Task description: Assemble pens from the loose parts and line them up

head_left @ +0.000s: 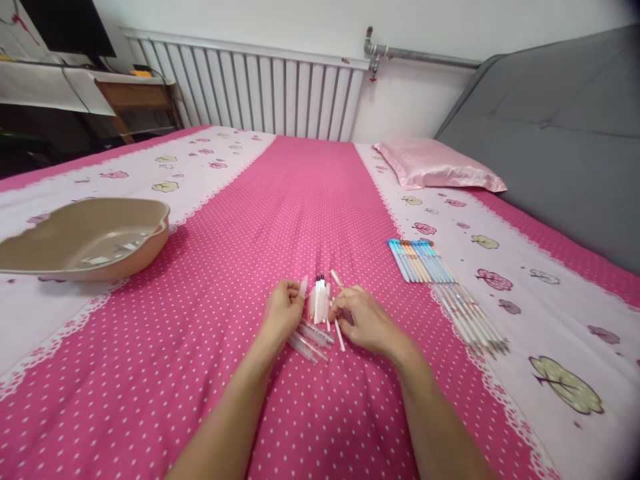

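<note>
Fingers of the left hand (283, 310) pinch a translucent tapered piece (303, 287); those of the right hand (367, 321) curl beside a slim white stick (340, 336) (whether gripping it, I cannot tell). White dark-tipped rods (321, 303) bunch between the hands, clear tubes (303, 347) just nearer. Dotted pink cloth (225, 267) spreads leftward to the smooth basin (145, 251); rightward, room reaches a row of slender pens (421, 261).

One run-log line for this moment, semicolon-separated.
left hand: holding translucent piece; right hand: at slim white stick, grip unclear; between: dark-tipped white sticks; right side: pens; left side: basin
</note>
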